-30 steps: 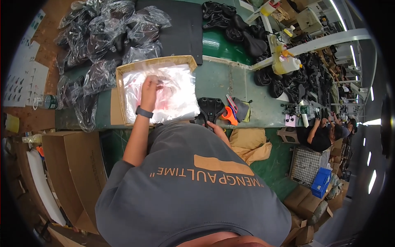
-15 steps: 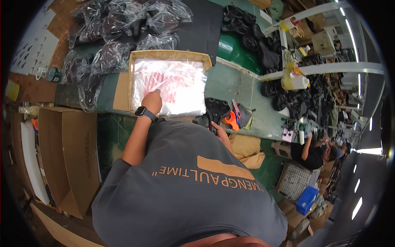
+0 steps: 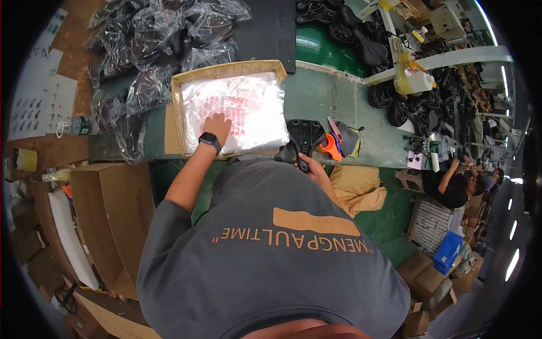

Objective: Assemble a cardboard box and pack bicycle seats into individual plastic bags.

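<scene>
Green tabletop (image 3: 316, 93); left grip (image 3: 217, 129) spread, seemingly empty, over clear, flat plastic bags (image 3: 257, 116), likely slippery, best edge-pinched; right grip (image 3: 317, 169) clasping a black, stiff-looking saddle (image 3: 306, 134) by its narrow nose.

Saddle (image 3: 306, 134) right of box (image 3: 228, 71)

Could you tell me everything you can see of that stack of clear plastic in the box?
The stack looks like thin, shiny clear film with red print showing through and strong glare on its right side. It lies flat in a shallow tan box, filling most of it. The left hand appears to rest on its near left part.
</scene>
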A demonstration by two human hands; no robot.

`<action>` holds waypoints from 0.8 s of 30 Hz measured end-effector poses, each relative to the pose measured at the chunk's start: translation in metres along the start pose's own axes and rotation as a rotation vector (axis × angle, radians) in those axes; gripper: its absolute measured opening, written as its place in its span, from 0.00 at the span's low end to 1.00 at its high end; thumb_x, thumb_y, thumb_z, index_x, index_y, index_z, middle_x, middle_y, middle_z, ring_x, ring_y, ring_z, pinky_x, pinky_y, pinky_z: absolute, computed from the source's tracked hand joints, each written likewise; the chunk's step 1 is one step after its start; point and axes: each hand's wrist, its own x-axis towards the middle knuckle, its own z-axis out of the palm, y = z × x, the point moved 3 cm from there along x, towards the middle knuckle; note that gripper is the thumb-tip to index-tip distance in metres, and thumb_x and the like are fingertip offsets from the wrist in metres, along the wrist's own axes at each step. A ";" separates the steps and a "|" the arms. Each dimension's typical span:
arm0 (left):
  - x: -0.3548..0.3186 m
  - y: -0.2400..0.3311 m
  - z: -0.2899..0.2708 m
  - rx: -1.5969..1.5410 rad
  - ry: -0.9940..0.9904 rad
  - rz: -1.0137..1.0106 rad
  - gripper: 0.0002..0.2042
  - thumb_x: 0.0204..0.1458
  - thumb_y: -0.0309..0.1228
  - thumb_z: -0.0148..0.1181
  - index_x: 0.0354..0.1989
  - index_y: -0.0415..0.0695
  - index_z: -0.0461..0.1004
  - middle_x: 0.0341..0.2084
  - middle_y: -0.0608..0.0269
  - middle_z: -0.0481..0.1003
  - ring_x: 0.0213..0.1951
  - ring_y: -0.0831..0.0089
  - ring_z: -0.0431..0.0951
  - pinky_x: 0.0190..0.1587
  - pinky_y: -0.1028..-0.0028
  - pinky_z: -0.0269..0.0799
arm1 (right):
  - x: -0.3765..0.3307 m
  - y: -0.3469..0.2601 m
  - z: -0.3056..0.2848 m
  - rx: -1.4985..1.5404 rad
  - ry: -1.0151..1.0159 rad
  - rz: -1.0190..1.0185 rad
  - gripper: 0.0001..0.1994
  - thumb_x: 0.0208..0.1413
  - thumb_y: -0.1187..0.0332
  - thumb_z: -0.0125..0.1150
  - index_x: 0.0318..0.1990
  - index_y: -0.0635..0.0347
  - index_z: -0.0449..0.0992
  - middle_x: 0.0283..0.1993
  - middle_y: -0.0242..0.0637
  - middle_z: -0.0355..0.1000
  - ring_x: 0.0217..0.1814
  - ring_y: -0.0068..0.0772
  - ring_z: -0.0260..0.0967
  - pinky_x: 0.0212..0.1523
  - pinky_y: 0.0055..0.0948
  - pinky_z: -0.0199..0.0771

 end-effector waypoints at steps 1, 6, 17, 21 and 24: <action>0.008 -0.015 0.020 -0.048 -0.065 -0.058 0.10 0.61 0.28 0.53 0.45 0.44 0.80 0.46 0.52 0.77 0.51 0.49 0.78 0.50 0.50 0.78 | -0.001 0.000 -0.002 0.008 0.039 -0.017 0.13 0.64 0.63 0.71 0.46 0.62 0.78 0.39 0.38 0.79 0.35 0.33 0.78 0.32 0.31 0.82; 0.030 -0.081 0.063 -0.084 -0.297 -0.112 0.10 0.55 0.33 0.60 0.35 0.42 0.85 0.36 0.43 0.84 0.42 0.46 0.85 0.49 0.54 0.80 | -0.004 -0.010 -0.004 -0.036 0.007 -0.156 0.16 0.61 0.66 0.73 0.50 0.59 0.75 0.40 0.39 0.79 0.34 0.36 0.78 0.31 0.33 0.81; 0.054 0.079 -0.091 -1.482 0.178 -0.536 0.06 0.62 0.28 0.68 0.41 0.38 0.82 0.29 0.67 0.82 0.28 0.82 0.77 0.32 0.81 0.72 | -0.074 -0.073 -0.009 -0.101 -0.103 -0.306 0.20 0.64 0.61 0.68 0.59 0.54 0.71 0.43 0.38 0.80 0.36 0.30 0.80 0.33 0.33 0.82; 0.058 0.128 -0.090 -1.485 0.161 -0.596 0.07 0.66 0.31 0.62 0.38 0.41 0.80 0.30 0.65 0.82 0.25 0.80 0.78 0.27 0.81 0.71 | -0.139 -0.096 0.037 0.130 -0.669 -0.428 0.28 0.65 0.69 0.66 0.70 0.57 0.63 0.55 0.45 0.77 0.47 0.38 0.82 0.42 0.37 0.87; 0.068 0.200 -0.113 -1.557 0.014 -0.593 0.08 0.68 0.24 0.56 0.46 0.36 0.81 0.34 0.64 0.82 0.34 0.76 0.83 0.34 0.74 0.83 | -0.148 -0.101 0.060 0.128 -0.858 -0.312 0.32 0.64 0.73 0.65 0.73 0.57 0.59 0.61 0.47 0.73 0.53 0.43 0.81 0.46 0.37 0.87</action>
